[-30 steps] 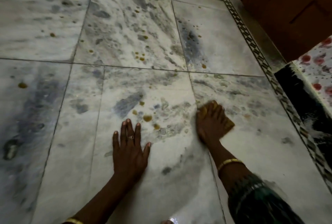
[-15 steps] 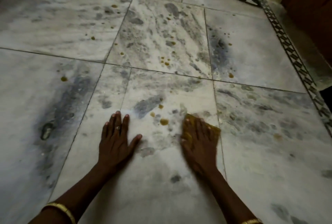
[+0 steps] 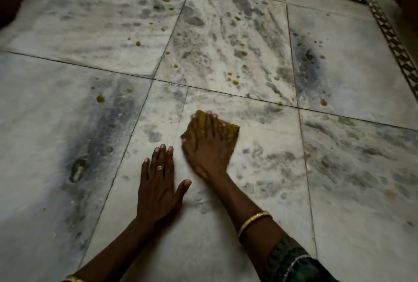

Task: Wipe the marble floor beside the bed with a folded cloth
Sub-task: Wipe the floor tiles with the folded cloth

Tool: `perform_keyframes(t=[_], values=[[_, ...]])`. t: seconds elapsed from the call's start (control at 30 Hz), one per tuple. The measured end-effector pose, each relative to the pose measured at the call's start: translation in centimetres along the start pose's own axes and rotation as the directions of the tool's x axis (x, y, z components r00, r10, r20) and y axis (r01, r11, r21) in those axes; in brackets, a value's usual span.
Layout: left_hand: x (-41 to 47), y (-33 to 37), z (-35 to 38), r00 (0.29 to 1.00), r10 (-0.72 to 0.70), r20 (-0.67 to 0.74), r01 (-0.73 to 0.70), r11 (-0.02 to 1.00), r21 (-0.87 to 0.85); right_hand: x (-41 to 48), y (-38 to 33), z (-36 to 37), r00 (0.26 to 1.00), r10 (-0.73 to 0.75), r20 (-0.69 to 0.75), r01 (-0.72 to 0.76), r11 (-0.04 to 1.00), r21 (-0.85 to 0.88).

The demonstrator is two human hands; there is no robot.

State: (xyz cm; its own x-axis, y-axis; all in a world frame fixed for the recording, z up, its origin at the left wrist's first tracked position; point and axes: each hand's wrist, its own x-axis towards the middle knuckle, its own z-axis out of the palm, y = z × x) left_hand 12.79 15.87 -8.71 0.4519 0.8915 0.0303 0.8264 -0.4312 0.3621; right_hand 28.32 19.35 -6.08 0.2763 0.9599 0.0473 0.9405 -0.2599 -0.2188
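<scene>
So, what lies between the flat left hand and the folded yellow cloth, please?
Only bare grey-veined marble floor, between left hand and yellow cloth, per the head view.

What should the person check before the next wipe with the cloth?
1. Cloth lies flat on the floor under the right hand: ok.
2. Right hand presses it with fingers spread: ok.
3. Left hand rests flat on the floor beside the cloth, not on it: ok.
4. Yellow spots on the tile ahead wiped away: not ok, they are there.
5. Underside of the cloth clean enough: cannot tell, it is hidden.
</scene>
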Motion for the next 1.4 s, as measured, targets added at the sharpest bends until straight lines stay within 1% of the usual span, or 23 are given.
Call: perform_keyframes(t=[0.1, 0.13, 0.2, 0.27, 0.33, 0.43, 0.5, 0.57, 0.63, 0.73, 0.8, 0.9, 1.0, 1.07, 1.1, 1.13, 1.17, 1.2, 1.23, 1.27, 1.3, 1.33, 1.4], values=[[0.0, -0.1, -0.3, 1.000, 0.005, -0.024, -0.006, 0.999, -0.034, -3.6, -0.2, 0.5, 0.985, -0.171, 0.031, 0.172, 0.984, -0.043], [0.0, 0.0, -0.3, 1.000, 0.010, -0.024, -0.011, 0.999, -0.034, -4.9, 0.4, 0.5, 0.977, -0.206, 0.048, 0.208, 0.977, -0.044], [0.1, 0.0, -0.2, 1.000, 0.002, -0.019, -0.003, 1.000, -0.031, -7.0, 2.9, 0.5, 0.975, -0.211, 0.067, 0.215, 0.975, -0.062], [0.6, -0.6, -0.2, 0.998, -0.041, -0.037, 0.041, 0.999, 0.008, -7.5, 6.0, 0.1, 0.990, -0.129, 0.061, 0.135, 0.986, -0.098], [1.2, -2.0, -0.4, 0.993, -0.101, -0.058, 0.105, 0.992, 0.069, -6.2, 8.9, -0.6, 0.999, 0.005, 0.034, -0.001, 0.993, -0.120], [2.0, -3.8, -0.9, 0.988, -0.140, -0.063, 0.147, 0.981, 0.125, -1.4, 11.9, -1.7, 0.978, 0.207, 0.021, -0.202, 0.970, -0.137], [2.1, -3.7, -1.0, 0.987, -0.146, -0.061, 0.153, 0.981, 0.124, 2.9, 12.4, -1.9, 0.958, 0.285, 0.035, -0.279, 0.953, -0.115], [2.2, -3.5, -1.0, 0.987, -0.152, -0.055, 0.159, 0.978, 0.135, 6.9, 11.0, -1.7, 0.954, 0.298, 0.045, -0.293, 0.952, -0.087], [2.0, -3.6, -0.9, 0.987, -0.157, -0.038, 0.161, 0.977, 0.141, 9.5, 8.3, -0.9, 0.969, 0.240, 0.058, -0.234, 0.968, -0.087], [2.0, -3.8, -1.1, 0.989, -0.145, -0.021, 0.146, 0.980, 0.136, 10.3, 2.4, 0.3, 0.995, 0.038, 0.094, -0.029, 0.995, -0.097], [2.0, -3.9, -1.1, 0.992, -0.127, -0.026, 0.129, 0.986, 0.109, 8.6, -1.2, 1.1, 0.984, -0.124, 0.127, 0.136, 0.987, -0.090], [2.0, -4.1, -1.6, 0.991, -0.123, -0.059, 0.124, 0.992, 0.009, 4.3, -4.2, 1.7, 0.958, -0.266, 0.106, 0.275, 0.958, -0.084], [1.9, -3.9, -2.4, 0.984, -0.150, -0.097, 0.140, 0.985, -0.103, -1.2, -3.1, 1.4, 0.914, -0.382, 0.138, 0.394, 0.917, -0.064], [2.1, -5.2, -3.1, 0.978, -0.177, -0.108, 0.167, 0.981, -0.095, -3.9, -0.2, 0.9, 0.885, -0.439, 0.156, 0.456, 0.886, -0.089], [2.2, -6.4, -3.4, 0.974, -0.198, -0.113, 0.190, 0.978, -0.081, -4.5, 1.5, 0.7, 0.886, -0.444, 0.134, 0.460, 0.880, -0.121], [2.3, -8.1, -3.8, 0.967, -0.230, -0.113, 0.224, 0.972, -0.067, -4.5, 2.6, 0.5, 0.905, -0.411, 0.114, 0.424, 0.895, -0.139], [2.5, -9.2, -4.1, 0.962, -0.252, -0.110, 0.247, 0.968, -0.054, -3.8, 3.9, 0.1, 0.945, -0.317, 0.081, 0.326, 0.934, -0.148], [2.6, -10.3, -4.4, 0.959, -0.265, -0.104, 0.261, 0.964, -0.044, -2.5, 4.3, -0.1, 0.982, -0.179, 0.058, 0.186, 0.972, -0.146], [2.5, -11.2, -4.4, 0.959, -0.267, -0.093, 0.265, 0.964, -0.034, -0.9, 4.0, -0.1, 0.998, -0.052, 0.035, 0.056, 0.989, -0.139], [2.3, -11.8, -4.4, 0.962, -0.263, -0.078, 0.261, 0.965, -0.027, 1.0, 3.0, 0.0, 0.998, 0.048, 0.043, -0.042, 0.989, -0.138], [2.2, -12.1, -4.2, 0.964, -0.254, -0.078, 0.253, 0.967, -0.015, 2.8, 1.4, 0.1, 0.992, 0.110, 0.060, -0.101, 0.985, -0.142], [2.2, -12.1, -4.0, 0.965, -0.246, -0.089, 0.246, 0.969, -0.006, 4.5, -0.4, 0.4, 0.988, 0.138, 0.064, -0.127, 0.979, -0.160], [2.2, -11.9, -3.8, 0.965, -0.238, -0.110, 0.239, 0.971, -0.004, 7.1, -4.5, 1.4, 0.993, 0.085, 0.079, -0.067, 0.976, -0.207]])
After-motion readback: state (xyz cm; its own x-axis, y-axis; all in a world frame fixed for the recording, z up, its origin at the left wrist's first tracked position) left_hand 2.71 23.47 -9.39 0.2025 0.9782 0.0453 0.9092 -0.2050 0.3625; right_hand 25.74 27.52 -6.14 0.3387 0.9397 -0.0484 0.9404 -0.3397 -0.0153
